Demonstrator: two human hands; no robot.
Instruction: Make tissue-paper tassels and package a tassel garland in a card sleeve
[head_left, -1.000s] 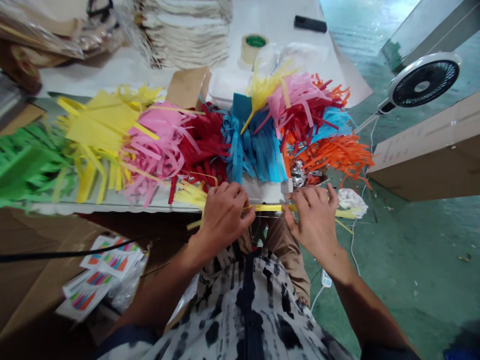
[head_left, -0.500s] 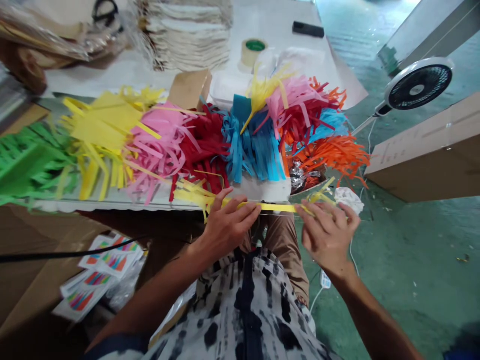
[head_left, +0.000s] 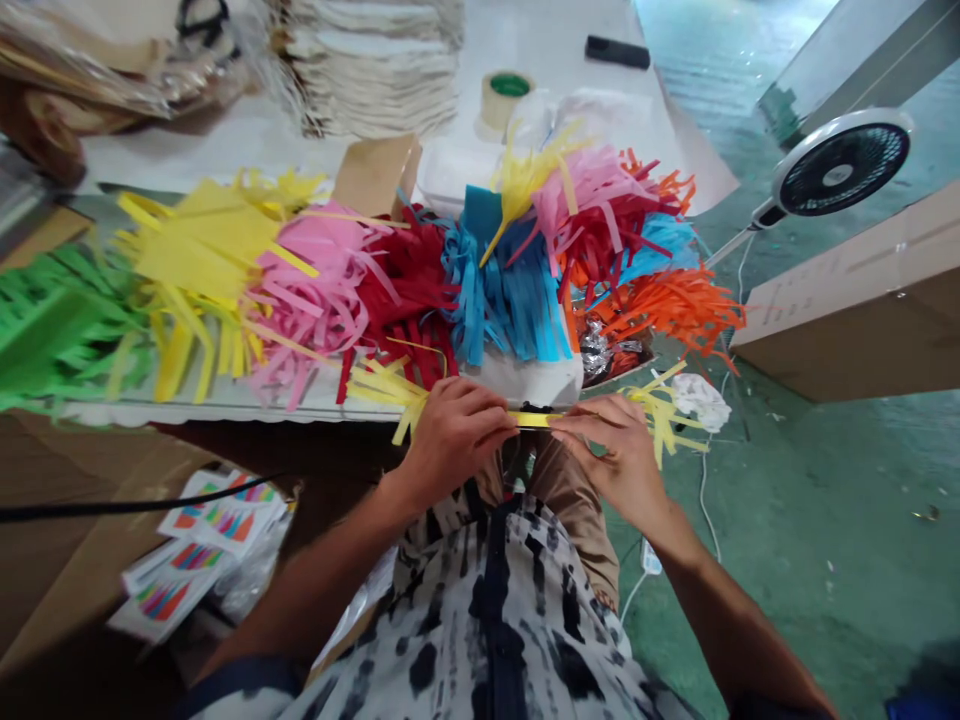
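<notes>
A rolled yellow paper tassel (head_left: 534,420) stretches level between my hands at the table's front edge, its fringed ends fanning out on both sides. My left hand (head_left: 457,430) is closed on its left part, fingers pinched near the middle. On the right part, my right hand (head_left: 615,445) pinches it between thumb and fingers. Just beyond lie fringed paper bundles: blue (head_left: 514,300), dark red (head_left: 412,290), pink (head_left: 319,290), yellow (head_left: 210,240) and green (head_left: 64,325). At the right is a pile of finished-looking tassels, with orange (head_left: 667,305) and pink (head_left: 592,195) ones.
Behind the bundles are a tape roll (head_left: 505,103), a brown cardboard box (head_left: 379,172), a stack of pale fringed material (head_left: 375,65) and a black object (head_left: 617,52). A fan (head_left: 840,165) and a large carton (head_left: 855,310) stand at the right. Printed cards (head_left: 202,545) lie lower left.
My right hand has moved left along the yellow tassel, closer to my left hand. Its right fringe now shows more fully beyond my fingers. My left hand has barely moved.
</notes>
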